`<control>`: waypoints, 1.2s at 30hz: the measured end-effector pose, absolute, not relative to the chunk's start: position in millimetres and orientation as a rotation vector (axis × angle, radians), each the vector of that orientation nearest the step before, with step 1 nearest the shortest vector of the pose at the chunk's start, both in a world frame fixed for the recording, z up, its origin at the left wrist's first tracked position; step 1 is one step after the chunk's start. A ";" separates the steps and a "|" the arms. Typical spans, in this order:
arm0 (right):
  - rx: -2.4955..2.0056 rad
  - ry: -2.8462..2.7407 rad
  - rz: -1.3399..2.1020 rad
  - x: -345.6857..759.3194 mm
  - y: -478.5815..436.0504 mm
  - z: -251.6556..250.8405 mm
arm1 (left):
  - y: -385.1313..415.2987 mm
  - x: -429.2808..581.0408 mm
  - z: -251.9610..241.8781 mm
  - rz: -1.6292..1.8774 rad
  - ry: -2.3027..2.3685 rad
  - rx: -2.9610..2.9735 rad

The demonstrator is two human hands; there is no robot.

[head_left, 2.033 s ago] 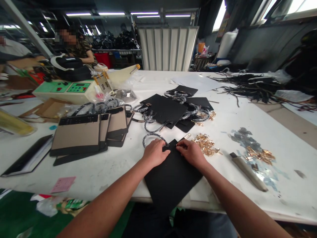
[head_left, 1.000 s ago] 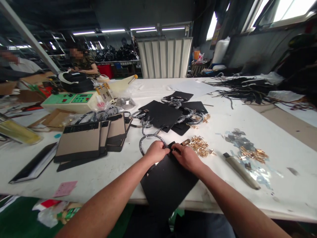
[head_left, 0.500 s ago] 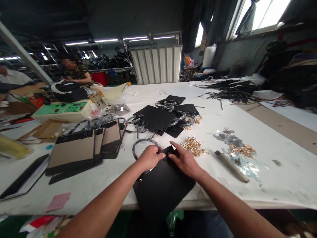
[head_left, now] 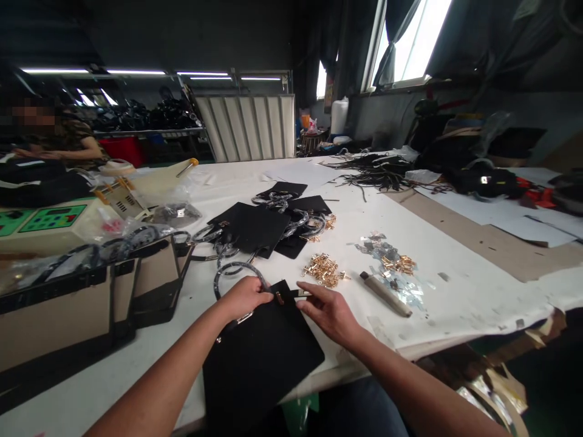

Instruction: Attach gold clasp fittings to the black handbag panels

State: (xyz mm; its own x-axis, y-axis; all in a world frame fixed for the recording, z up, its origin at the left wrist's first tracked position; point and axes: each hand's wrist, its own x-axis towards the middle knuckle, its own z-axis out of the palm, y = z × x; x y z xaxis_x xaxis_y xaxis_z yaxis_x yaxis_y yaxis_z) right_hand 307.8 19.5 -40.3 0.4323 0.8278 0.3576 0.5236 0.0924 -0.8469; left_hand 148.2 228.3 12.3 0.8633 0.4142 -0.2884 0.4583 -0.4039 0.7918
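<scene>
Tan-faced boards with black borders [head_left: 59,315] lie stacked at the left of the counter [head_left: 177,358]. To their right, a plastic-wrapped loop handle [head_left: 222,273] arches up beside the left hand [head_left: 248,297], whose thumb and fingers are pinched together on the top edge of the black panel [head_left: 264,358]. That pinch is best set close to the metal fitting, pressing flat so the panel neither swivels nor creases. Just right of the thumb, a small gold fitting [head_left: 279,297] sits near the top corner; it should lie square and flush. The right hand [head_left: 328,309] has its fingers loosely parted around a dark strap end [head_left: 298,293]; I cannot tell whether they touch it. Light fingertips would serve there, avoiding tugs and scratches.

The panel itself looks matte, flat and smooth, set askew at the counter's near edge, with another gold piece by its left side. Farther right lies a heap of gold fasteners [head_left: 323,270].
</scene>
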 end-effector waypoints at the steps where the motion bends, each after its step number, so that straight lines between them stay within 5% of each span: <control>1: -1.611 -1.200 0.253 317.0 10.6 -41.2 | 231.0 152.5 8.9 -0.046 0.673 2.112; 5: -1.933 -1.098 -0.032 362.8 -12.7 -46.0 | 227.0 163.7 1.3 0.071 0.918 2.555; 11: -2.204 -1.138 0.025 405.4 -6.4 -59.6 | 183.5 137.7 -8.8 0.768 0.795 2.718; 16: -2.109 -1.001 -0.016 388.3 -8.9 -49.0 | 139.0 107.6 -28.3 0.570 0.684 2.190; 24: -1.297 -0.800 0.910 263.3 9.4 -31.4 | 136.4 95.8 -38.5 0.489 0.550 1.601; 36: -1.195 -0.800 1.058 246.3 37.6 -47.1 | 133.2 97.3 -46.2 0.670 0.705 1.498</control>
